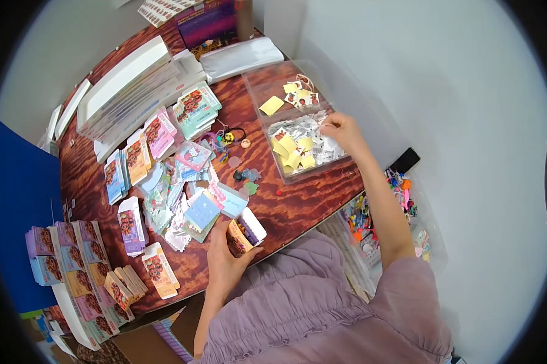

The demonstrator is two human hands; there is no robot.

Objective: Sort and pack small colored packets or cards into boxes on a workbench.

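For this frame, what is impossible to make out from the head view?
- What the right hand pinches in the clear tray: its own fingers cover it.
- Inside of the small open box in the left hand: too small.
- Bin of colourful trinkets: partly hidden by the right forearm.
- Stacked boxes at lower left: bent by the fisheye rim.
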